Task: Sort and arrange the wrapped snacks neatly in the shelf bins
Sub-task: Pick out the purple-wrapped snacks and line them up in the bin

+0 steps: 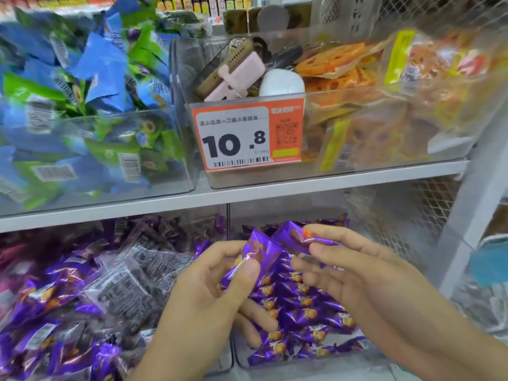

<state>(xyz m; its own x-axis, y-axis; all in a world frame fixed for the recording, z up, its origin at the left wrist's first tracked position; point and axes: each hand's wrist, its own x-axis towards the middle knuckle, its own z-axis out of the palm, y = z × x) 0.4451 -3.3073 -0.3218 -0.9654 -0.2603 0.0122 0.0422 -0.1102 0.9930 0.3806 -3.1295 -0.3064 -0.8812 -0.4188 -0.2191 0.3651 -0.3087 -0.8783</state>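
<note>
Left hand (209, 287) pinches one purple snack (258, 251) between thumb and fingers; right hand (357, 273) pinches another (299, 237), both just above the lower right bin (275, 364). Best lay each flat onto the rows in that bin, print up, same way round, not dropped. Jumbled bin (137, 342) left of it, price tag (247, 134) above.
</note>
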